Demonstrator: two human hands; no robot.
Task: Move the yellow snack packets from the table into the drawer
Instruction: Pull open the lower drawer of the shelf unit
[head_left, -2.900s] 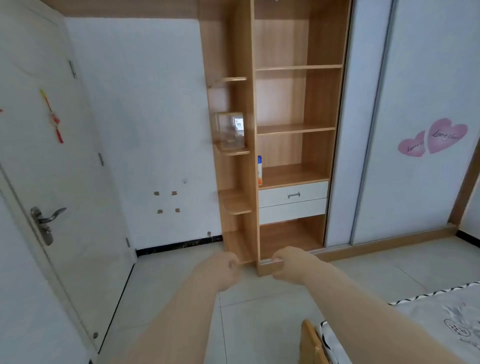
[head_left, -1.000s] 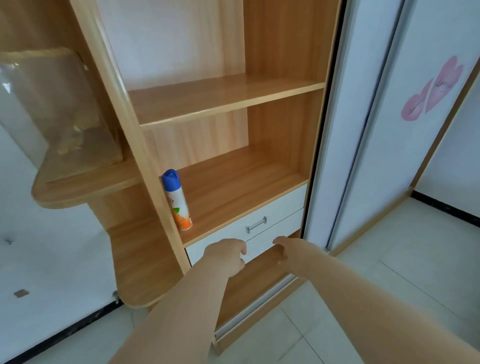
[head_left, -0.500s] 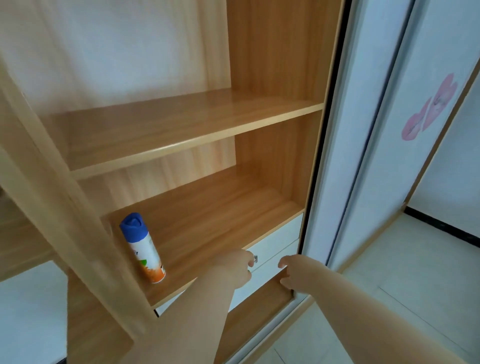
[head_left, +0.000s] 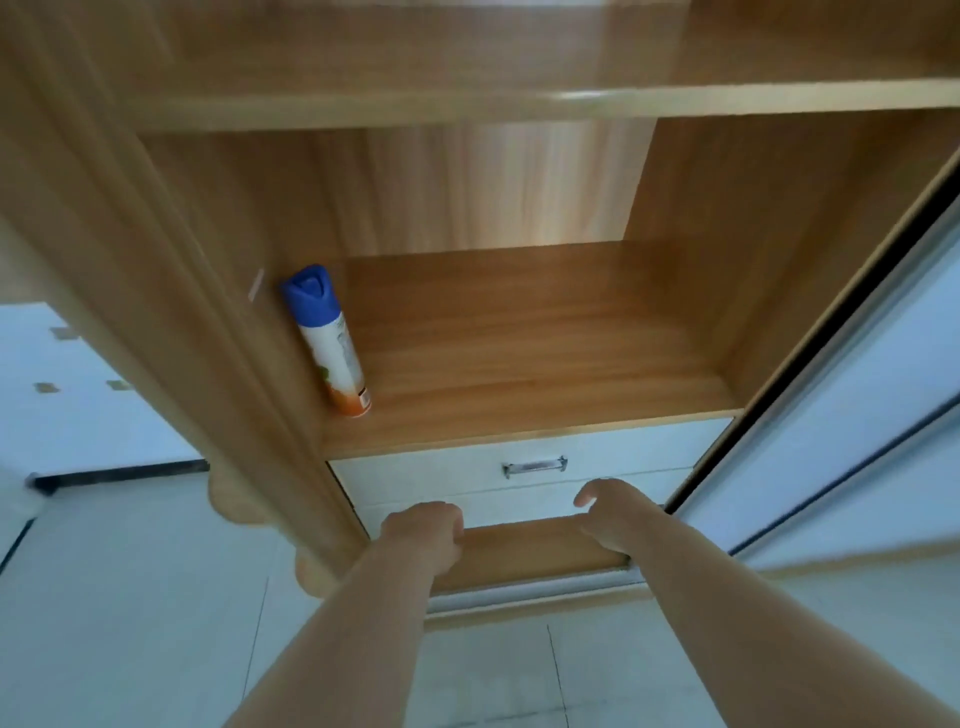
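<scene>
My fingers (head_left: 589, 496) on the right hand (head_left: 618, 512) are loosely spread and hold nothing, reaching up toward the white drawer (head_left: 613, 457) just below its metal handle (head_left: 535, 466). My left hand (head_left: 423, 535) is curled into a loose fist, also with nothing in it, hanging near the lower drawer front (head_left: 519, 506).

I judge this to be the opening step: the drawer is shut, and no yellow snack packets or bench show anywhere here, so nothing has been moved yet. The next move calls for lifting my right hand a little to hook the handle and pull straight out, with my left kept clear of the front as it slides.

On the wooden shelf (head_left: 545, 332) above the drawer a spray can (head_left: 332, 348) with a blue cap stands tight against the left wall. Its label shows orange and white, but the print is too blurred to read, and I can make out no brand.
</scene>
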